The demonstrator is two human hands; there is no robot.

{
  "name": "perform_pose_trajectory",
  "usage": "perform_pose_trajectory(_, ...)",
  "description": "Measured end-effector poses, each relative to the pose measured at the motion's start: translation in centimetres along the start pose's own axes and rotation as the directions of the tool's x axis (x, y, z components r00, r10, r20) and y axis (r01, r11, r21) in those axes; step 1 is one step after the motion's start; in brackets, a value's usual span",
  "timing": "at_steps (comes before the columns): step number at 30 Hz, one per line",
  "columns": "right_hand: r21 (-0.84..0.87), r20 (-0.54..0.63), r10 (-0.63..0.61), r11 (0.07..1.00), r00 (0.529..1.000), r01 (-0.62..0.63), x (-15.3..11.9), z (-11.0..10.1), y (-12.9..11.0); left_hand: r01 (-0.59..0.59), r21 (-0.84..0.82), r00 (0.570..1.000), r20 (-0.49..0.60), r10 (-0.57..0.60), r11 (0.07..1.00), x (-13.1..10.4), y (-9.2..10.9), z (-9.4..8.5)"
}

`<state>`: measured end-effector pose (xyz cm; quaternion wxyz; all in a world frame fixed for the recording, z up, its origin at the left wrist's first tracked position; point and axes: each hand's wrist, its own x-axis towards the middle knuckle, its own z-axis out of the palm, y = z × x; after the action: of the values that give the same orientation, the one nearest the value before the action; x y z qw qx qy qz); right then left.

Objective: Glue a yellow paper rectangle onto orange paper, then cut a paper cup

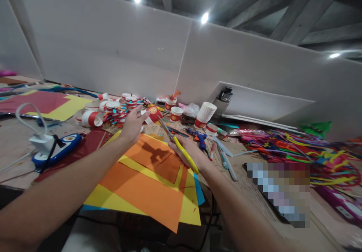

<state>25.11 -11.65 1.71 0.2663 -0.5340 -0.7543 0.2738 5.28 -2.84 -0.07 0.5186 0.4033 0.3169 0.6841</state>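
Observation:
Up in front of me, my left hand [132, 126] pinches a red and white paper cup [153, 112] with a gold print. My right hand [190, 149] grips a pair of scissors [185, 155] by the yellow handles. Its metal blades point up and left and meet the cup's edge; whether they are cutting into it I cannot tell. Below both hands lie orange paper sheets [135, 188] on yellow paper [189, 206], with the shadow of hands and cup across them. My right fingers are partly hidden by the handle.
Beyond stand a paper cup [176, 114], a cup stack [206, 114] and a dark bottle [223, 103]. Cut cups [92, 118] and a blue power strip [59, 150] lie left. Right are a blue glue gun [201, 140] and a heap of coloured strips [316, 150].

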Motion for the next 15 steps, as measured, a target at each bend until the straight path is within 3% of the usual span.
perform_pose_trajectory(9, 0.050, 0.007, 0.001, 0.999, 1.000, -0.002, 0.10, 0.05, 0.22, -0.036, 0.002, 0.999, 0.032, 0.036, 0.999, -0.09, -0.18, 0.16)
perform_pose_trajectory(15, 0.052, 0.031, 0.005, 0.999, 1.000, -0.007, -0.05, -0.20, -0.02, 0.046, 0.037, 0.996, 0.076, -0.048, 0.998, 0.60, -0.20, -0.50)
